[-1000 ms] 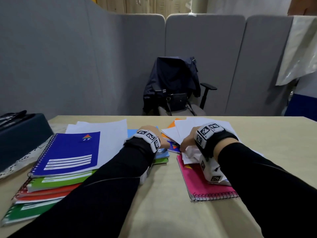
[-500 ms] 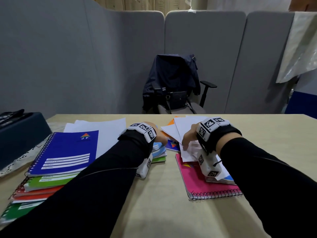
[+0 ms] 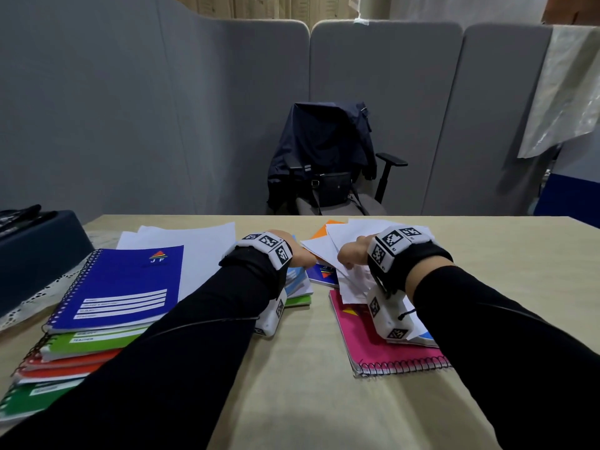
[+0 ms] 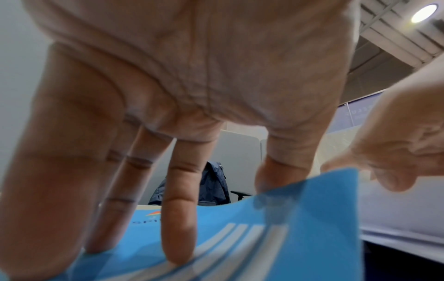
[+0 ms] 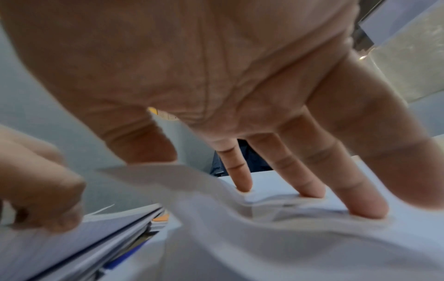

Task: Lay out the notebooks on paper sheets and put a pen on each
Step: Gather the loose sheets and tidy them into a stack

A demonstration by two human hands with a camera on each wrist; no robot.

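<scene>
Head view, beige table (image 3: 308,401) strewn with notebooks (image 3: 123,287), grey partitions (image 3: 130,108), jacket-draped chair (image 3: 391,163)

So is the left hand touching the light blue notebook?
Touching. The left wrist view shows the left hand with fingertips pressed down on the light blue notebook cover.

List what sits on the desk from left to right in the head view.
Dark box → blue spiral notebook on top of its stack → left hand → pink spiral notebook. The right hand and loose sheets overlap the pink one, so they are left out.
</scene>
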